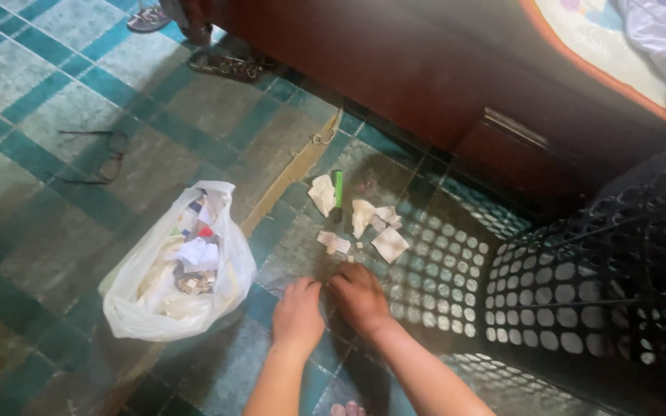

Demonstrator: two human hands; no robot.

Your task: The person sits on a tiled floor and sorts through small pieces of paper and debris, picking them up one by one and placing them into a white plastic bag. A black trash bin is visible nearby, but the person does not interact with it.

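You are mid-gather — both palms down on the tiled floor [55, 100], left hand [298, 312] and right hand [360, 296] side by side, fingers curled over small bits; whether they pinch anything, I cannot tell. The paper scraps [360, 219] lie just beyond them, the open white plastic bag [175, 266] to your left — next, I judge, comes a firm pinch.

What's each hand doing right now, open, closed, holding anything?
Left hand: fingers curled down on the tiled floor; a grasp cannot be told.
Right hand: curled on the floor near paper scraps; a grasp cannot be told.
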